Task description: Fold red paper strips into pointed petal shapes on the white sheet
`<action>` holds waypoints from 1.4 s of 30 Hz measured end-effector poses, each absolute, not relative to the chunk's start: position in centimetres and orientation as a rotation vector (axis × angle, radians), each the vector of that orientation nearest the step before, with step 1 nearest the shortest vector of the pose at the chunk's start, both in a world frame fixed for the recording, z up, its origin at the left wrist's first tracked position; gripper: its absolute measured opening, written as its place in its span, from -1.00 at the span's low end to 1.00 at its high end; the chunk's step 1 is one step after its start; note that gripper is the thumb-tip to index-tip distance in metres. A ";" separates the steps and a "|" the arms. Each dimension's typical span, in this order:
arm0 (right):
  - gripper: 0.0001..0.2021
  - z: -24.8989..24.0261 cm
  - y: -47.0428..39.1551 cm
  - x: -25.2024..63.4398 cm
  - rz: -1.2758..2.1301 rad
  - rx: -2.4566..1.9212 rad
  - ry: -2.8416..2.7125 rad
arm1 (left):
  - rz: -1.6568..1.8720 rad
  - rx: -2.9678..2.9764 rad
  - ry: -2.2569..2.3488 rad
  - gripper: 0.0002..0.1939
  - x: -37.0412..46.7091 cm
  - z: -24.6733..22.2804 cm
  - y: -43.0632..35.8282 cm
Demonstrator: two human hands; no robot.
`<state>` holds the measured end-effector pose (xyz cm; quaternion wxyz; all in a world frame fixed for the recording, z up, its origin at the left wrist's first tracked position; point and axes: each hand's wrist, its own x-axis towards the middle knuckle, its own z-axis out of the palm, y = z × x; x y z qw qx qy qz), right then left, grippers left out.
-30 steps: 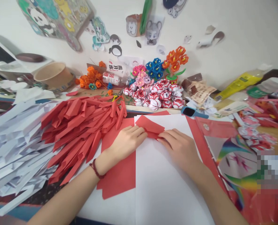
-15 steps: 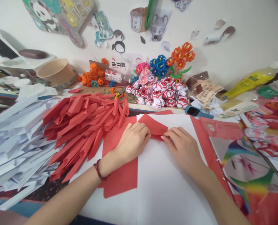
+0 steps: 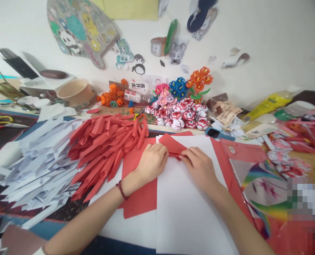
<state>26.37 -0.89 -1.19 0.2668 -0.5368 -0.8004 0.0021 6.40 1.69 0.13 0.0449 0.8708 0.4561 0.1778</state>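
Observation:
A small piece of red paper [image 3: 172,144] is partly folded over white sheets [image 3: 182,198]. My left hand [image 3: 153,158], with a dark red bracelet at its wrist, grips the left end of this piece. At its right end, the fingers of my right hand [image 3: 198,164] pinch the lower edge. Larger red sheets [image 3: 140,194] lie under and beside my left hand. Left of them are a heap of folded red strips [image 3: 101,141] and a heap of folded white strips [image 3: 46,166].
Red-and-white paper flowers [image 3: 184,113] stand behind the sheets, near a blue watch [image 3: 214,132]. A round tan bowl [image 3: 75,92] sits at the back left, scissors [image 3: 0,122] at the far left. A patterned plastic packet [image 3: 258,184] lies on the right.
The view has shifted, showing more of the wall and left side. Both hands still hold the red piece, with its folded part now looking narrower.

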 end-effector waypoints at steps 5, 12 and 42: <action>-0.83 -0.2 0.9 26.6 -0.262 -1.438 -2.349 | 0.392 2.792 1.545 -0.86 7.4 0.9 2.5; -0.83 0.1 4.2 27.2 -0.386 -1.487 -2.271 | 0.400 2.904 1.610 -0.90 8.9 1.1 4.9; -0.84 -0.9 2.9 27.6 0.074 -1.383 -2.174 | 0.618 2.807 1.415 -0.80 7.5 -0.1 4.8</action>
